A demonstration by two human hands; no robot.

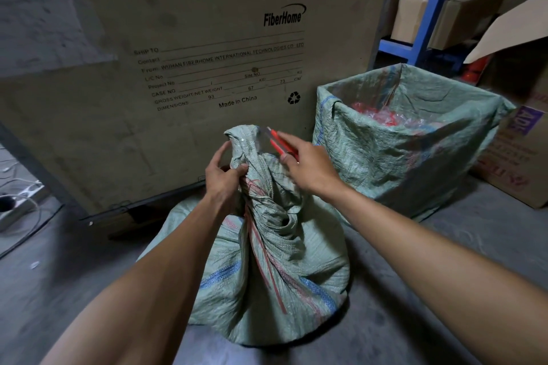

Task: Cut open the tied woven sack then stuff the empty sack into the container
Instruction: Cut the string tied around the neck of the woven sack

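Note:
A pale green woven sack [275,270] stands on the concrete floor, its neck bunched and tied with red string [261,249]. My left hand [224,178] grips the gathered neck just below the tuft of cloth. My right hand [308,167] holds a red utility knife [278,142], its blade extended and lying against the top of the neck. To the right stands the container [370,139], a square box lined with another green woven sack, open at the top, with red and clear plastic scraps inside.
A big cardboard crate [207,53] fills the space right behind the sack. Blue shelving [430,9] with boxes stands at the back right, and a printed carton [516,154] sits right of the container. A power strip and cables [17,201] lie at far left.

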